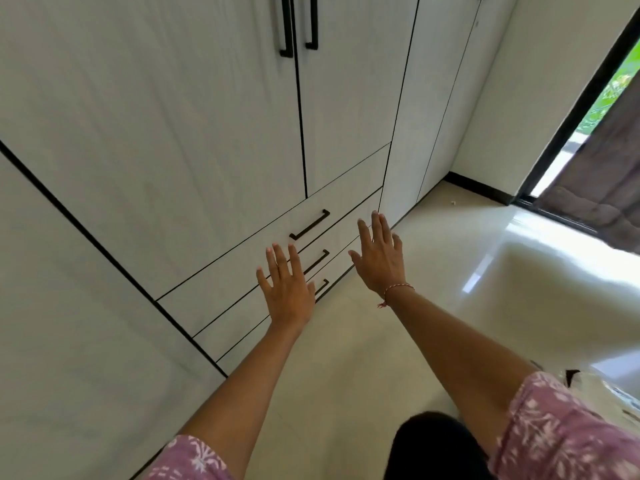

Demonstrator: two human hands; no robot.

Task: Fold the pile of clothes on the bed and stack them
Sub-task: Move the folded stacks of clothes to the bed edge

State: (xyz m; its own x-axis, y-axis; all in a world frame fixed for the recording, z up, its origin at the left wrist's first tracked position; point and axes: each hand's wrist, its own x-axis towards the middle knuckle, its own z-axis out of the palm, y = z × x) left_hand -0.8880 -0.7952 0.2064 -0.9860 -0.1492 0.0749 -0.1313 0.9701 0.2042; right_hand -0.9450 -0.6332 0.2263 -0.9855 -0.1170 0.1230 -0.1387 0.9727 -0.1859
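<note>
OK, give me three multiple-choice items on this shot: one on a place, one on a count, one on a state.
1. Where is the thread bracelet?
A. left wrist
B. right wrist
C. on the floor

2. How many drawer handles show below the wardrobe doors?
A. one
B. three
C. five

3. What state are the hands in?
A. both open, holding nothing
B. both gripping cloth
C. one pulling a handle

Key: 1 B, it circles the wrist of the right hand. 2 B, the top handle, middle handle and bottom handle sit one under another. 3 A, the left hand and the right spread straight fingers in the air.
</note>
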